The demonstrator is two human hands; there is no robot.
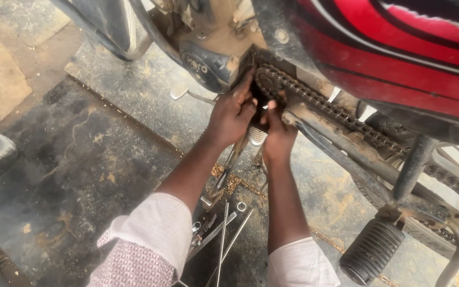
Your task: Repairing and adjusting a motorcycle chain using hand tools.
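Both hands work at the front sprocket point(265, 81) of a red motorcycle. The left hand point(233, 111) presses open fingers on the opening's edge; the right hand point(277, 133) pinches something small beneath, too hidden to name. The drive chain point(336, 110) looks heavy, greasy, slippery, best gripped by its side plates. Frame and footpeg point(372, 250) crowd the right; bare floor lies left.

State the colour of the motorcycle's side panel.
Red side panel with black and white stripes; head view.

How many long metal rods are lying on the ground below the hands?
3 long metal rods: all on the oily ground between the forearms, one near-vertical, two slanting beside it. The sleeves may hide more.
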